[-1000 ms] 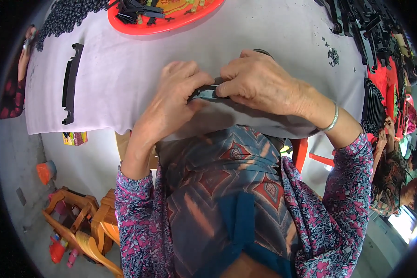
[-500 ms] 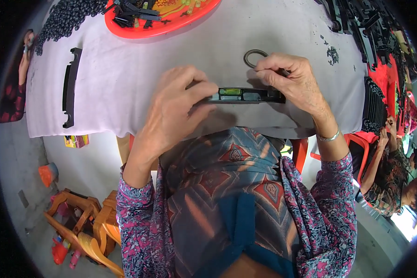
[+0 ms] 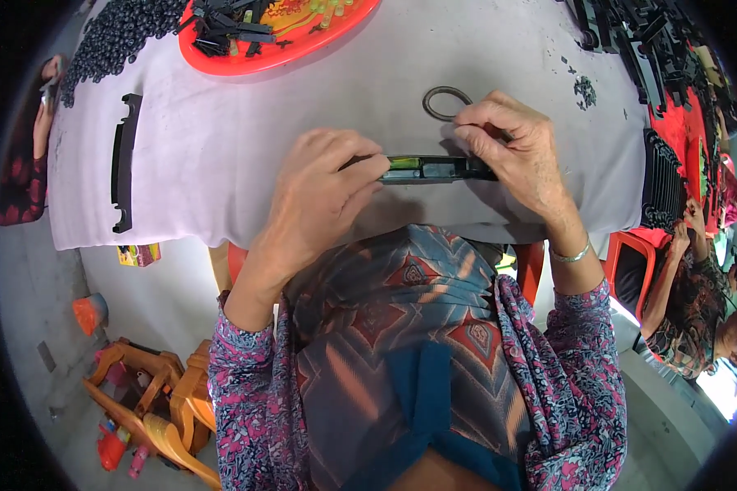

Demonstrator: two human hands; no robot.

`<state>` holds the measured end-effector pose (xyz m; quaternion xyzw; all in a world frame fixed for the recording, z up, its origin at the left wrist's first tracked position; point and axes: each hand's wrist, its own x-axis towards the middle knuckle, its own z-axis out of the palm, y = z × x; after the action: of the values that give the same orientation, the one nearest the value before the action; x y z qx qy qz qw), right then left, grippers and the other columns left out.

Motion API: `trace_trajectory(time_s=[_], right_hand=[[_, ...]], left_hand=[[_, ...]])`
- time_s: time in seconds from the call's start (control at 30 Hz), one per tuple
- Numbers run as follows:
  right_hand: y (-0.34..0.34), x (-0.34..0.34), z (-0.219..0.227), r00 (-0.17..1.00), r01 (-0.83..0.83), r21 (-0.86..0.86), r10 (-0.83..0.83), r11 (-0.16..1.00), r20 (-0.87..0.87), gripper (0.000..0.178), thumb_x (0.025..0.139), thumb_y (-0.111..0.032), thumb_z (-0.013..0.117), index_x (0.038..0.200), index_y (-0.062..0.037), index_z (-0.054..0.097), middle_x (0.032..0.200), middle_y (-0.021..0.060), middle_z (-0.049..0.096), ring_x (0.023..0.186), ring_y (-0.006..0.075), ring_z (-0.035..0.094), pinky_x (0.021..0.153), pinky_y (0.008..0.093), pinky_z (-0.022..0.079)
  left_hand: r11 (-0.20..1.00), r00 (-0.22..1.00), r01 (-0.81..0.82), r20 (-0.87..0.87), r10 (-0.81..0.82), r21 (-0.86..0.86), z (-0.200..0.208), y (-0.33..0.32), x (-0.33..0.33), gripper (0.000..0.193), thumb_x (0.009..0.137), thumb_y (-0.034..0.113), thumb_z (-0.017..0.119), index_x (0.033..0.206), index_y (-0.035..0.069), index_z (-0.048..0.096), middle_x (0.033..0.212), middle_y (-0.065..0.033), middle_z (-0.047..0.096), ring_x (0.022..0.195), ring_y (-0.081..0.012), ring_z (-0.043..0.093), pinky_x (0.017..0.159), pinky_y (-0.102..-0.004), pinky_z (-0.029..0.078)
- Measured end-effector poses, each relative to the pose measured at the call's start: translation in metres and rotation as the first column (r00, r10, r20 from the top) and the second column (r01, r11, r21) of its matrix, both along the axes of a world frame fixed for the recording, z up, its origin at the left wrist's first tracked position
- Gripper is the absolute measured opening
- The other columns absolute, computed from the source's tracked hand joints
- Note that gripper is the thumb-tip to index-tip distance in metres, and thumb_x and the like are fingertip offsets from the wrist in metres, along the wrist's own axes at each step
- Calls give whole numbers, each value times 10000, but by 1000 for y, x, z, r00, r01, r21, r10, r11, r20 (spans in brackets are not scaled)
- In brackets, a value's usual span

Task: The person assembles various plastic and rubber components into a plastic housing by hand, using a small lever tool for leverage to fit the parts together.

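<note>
On the cloth in front of me lies a black spirit level (image 3: 438, 168) with a yellow-green vial (image 3: 404, 164) in its frame. My left hand (image 3: 323, 184) is closed around the level's left end and covers it. My right hand (image 3: 516, 147), at the other end, pinches a tool with a dark ring handle (image 3: 446, 102). The rest of that tool is hidden behind my fingers, so its kind is unclear. Some of the level's right end is also hidden by this hand.
A red plate (image 3: 278, 57) at the far edge holds black strips and yellow-green vials. Black pellets (image 3: 123, 37) are heaped at far left, near a lone black frame (image 3: 125, 164). Black frames (image 3: 663, 180) are stacked at right. A co-worker's arm (image 3: 663, 278) shows beyond them.
My left hand has closed in on the level's left end, its fingers now nearer together. My right hand keeps its pinch on the ring-handled tool. The view has shifted slightly.
</note>
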<state>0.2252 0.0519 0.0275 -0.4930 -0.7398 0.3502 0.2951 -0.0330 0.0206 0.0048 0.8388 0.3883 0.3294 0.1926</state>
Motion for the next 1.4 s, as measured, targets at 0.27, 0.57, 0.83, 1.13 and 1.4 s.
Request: trace_trajectory(time_s=[0.27, 0.57, 0.83, 1.13, 1.4], right_hand=[[10, -20, 2, 959, -277, 72, 270, 958, 88, 208, 950, -141, 515, 1035, 8, 634, 875, 143, 607, 830, 321, 609, 741, 415, 487], [15, -37, 14, 848, -451, -175, 482, 875, 222, 353, 960, -294, 499, 1049, 24, 622, 918, 209, 626, 867, 385, 597, 766, 449, 468], [24, -43, 23, 800, -461, -349, 552, 816, 234, 389, 902, -365, 588, 1002, 11, 587, 844, 208, 621, 798, 380, 595, 716, 448, 450], [2, -50, 0, 889, -351, -46, 348, 935, 296, 203, 833, -170, 572, 941, -2, 601, 856, 215, 624, 864, 411, 599, 759, 506, 474], [-1, -54, 4, 904, -303, -18, 293, 953, 311, 163, 787, -121, 573, 879, 4, 625, 806, 221, 628, 832, 420, 611, 728, 514, 486]], left_hand=[[1000, 1000, -1, -9, 1, 21, -11, -1, 0, 201, 733, 46, 712, 927, 81, 673, 962, -38, 636, 891, -267, 619, 807, -388, 479], [973, 997, -22, 72, 5, 231, -21, -11, -1, 222, 689, 28, 715, 904, 85, 704, 989, -28, 650, 935, -214, 650, 844, -381, 494], [967, 998, -51, 53, 39, 251, -24, -10, 0, 239, 683, 38, 700, 917, 86, 704, 971, -21, 656, 935, -219, 659, 823, -368, 493], [972, 998, -64, 43, 56, 228, -27, -10, 1, 209, 718, 62, 694, 923, 95, 692, 1018, -13, 676, 954, -201, 660, 848, -361, 472], [980, 997, -65, 49, 57, 190, -29, -11, 2, 202, 724, 67, 695, 924, 100, 693, 1026, -13, 680, 951, -196, 660, 849, -363, 467]])
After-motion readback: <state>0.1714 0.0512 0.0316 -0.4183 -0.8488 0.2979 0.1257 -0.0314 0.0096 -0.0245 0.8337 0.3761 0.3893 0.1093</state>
